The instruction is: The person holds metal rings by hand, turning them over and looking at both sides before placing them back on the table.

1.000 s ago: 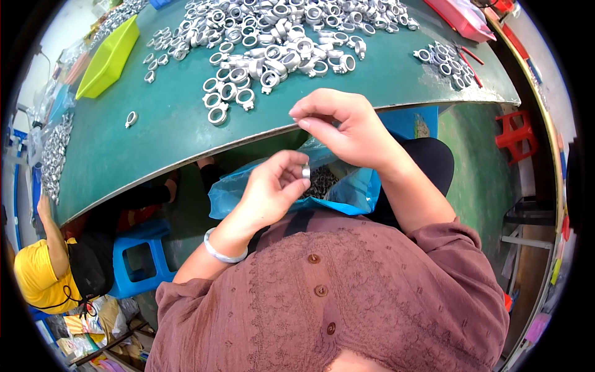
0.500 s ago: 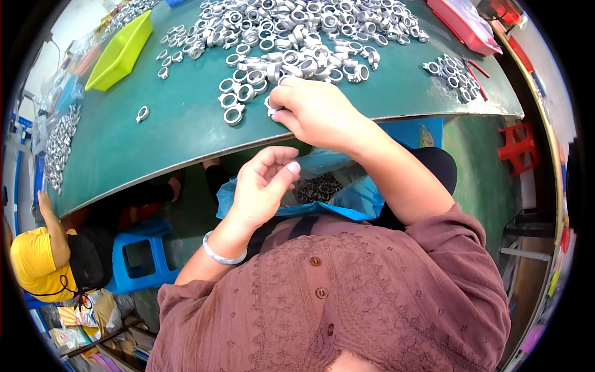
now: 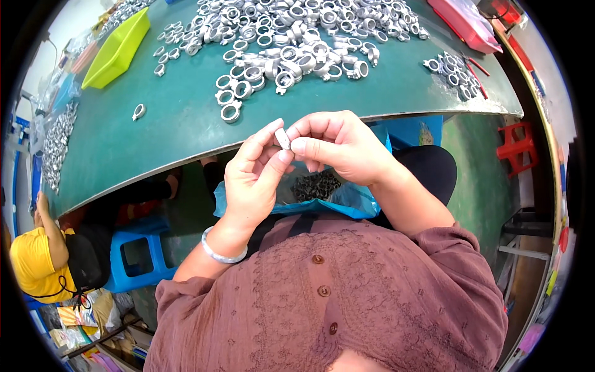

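- A small metal ring (image 3: 282,138) is held between the two hands, near the front edge of the green table (image 3: 173,105).
- The ring is pinched between the thumb and fingers of the left hand (image 3: 251,170).
- The same ring is grasped from the other side by the thumb and fingertips of the right hand (image 3: 341,149).
- Below the hands, an open blue bag (image 3: 356,201) is positioned between the torso and the table; small dark parts (image 3: 315,185) are contained in it.
- A large pile of silver rings (image 3: 294,37) is spread across the table; a single ring (image 3: 139,111) is set apart at left.
- A smaller ring cluster (image 3: 452,75) is placed at right, beside a red-handled tool (image 3: 478,82).
- A yellow-green tray (image 3: 118,49) is placed at the left side.
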Available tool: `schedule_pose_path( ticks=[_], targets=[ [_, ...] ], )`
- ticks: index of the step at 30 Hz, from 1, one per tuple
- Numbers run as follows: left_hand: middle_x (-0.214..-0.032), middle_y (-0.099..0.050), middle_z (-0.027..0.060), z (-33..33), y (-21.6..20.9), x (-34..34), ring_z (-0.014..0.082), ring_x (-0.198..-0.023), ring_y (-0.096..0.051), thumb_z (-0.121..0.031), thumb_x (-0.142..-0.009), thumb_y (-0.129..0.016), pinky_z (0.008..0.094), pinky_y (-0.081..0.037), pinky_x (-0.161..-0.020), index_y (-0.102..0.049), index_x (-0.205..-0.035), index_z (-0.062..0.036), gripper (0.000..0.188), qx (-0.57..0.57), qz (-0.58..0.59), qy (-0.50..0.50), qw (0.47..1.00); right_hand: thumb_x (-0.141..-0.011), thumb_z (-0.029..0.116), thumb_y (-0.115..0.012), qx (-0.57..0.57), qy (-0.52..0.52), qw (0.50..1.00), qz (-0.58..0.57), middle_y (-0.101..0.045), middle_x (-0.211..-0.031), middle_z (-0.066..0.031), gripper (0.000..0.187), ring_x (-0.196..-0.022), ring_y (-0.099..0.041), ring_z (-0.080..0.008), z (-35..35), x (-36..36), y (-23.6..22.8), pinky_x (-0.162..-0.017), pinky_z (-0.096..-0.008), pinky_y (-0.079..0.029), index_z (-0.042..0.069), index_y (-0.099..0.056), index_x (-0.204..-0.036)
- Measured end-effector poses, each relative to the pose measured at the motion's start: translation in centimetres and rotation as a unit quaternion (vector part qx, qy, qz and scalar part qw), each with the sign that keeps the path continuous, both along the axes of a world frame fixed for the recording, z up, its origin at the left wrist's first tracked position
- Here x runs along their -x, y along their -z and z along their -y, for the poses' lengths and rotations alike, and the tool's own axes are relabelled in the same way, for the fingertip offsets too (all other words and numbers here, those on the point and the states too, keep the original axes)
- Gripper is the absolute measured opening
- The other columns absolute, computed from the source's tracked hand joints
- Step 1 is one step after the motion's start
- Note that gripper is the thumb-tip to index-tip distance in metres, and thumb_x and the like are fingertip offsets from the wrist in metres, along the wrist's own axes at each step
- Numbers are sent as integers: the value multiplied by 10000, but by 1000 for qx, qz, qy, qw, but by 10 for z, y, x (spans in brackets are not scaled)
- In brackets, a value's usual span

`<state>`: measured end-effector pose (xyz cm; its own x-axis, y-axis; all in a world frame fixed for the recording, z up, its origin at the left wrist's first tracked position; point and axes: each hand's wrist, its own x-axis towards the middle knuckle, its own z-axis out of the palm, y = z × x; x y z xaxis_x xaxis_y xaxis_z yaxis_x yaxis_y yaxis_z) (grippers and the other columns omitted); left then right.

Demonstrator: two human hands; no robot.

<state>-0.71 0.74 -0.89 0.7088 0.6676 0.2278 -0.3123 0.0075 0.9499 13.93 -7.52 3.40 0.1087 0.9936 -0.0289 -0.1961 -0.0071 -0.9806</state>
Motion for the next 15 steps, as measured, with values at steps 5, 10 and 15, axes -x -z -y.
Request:
schedule_pose_path(
  ticks=[5,10,15],
  targets=[
    [-1009,-571,44,2,-1,1,101,-870,-560,-18,-847,-549,220,-468,-714,-480,-1212,-19,372,19,-25,23,999,-844,144,-567,-5,-1,1000,-13,-601,-745,-17,176,-601,-488,-47,4,-2,7,-532,-186,-400,-1,-604,-937],
    [-1011,-569,49,3,1,1,109,-886,-558,-13,-843,-553,222,-466,-724,-481,-1198,-6,362,18,-14,30,999,-841,144,-571,-4,3,1000,-1,-608,-756,-22,183,-600,-491,-50,7,-3,9,-533,-185,-404,1,-606,-950],
    [-999,-548,47,6,1,-2,114,-887,-555,36,-815,-568,224,-466,-738,-497,-1151,8,344,-7,10,13,1000,-837,152,-580,3,16,1000,19,-616,-773,-19,191,-600,-497,-52,11,-3,9,-539,-183,-413,12,-612,-963]
  ],
)
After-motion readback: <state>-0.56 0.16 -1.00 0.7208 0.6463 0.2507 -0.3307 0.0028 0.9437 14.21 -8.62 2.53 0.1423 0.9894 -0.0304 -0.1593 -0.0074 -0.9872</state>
